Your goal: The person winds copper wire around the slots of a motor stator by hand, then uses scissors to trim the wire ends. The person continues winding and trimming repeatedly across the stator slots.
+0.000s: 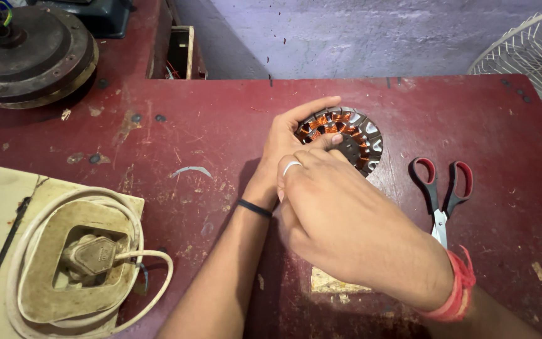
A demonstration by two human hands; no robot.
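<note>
A round metal stator [356, 133] with copper windings lies on the dark red table [208, 125]. My left hand [286, 141] curls round its left rim, fingers along the far edge and thumb across the windings. My right hand [340, 216], with a ring on one finger and a red thread band at the wrist, lies over the stator's near side with fingertips pinched at the windings. Most of the stator's near half is hidden under the hands.
Scissors [441, 188] with red and black handles lie just right of the stator. A dirty white cable coil with a plug [89, 257] rests on a cream board at the near left. A round motor housing [29, 53] sits far left; a fan guard [537, 47] stands far right.
</note>
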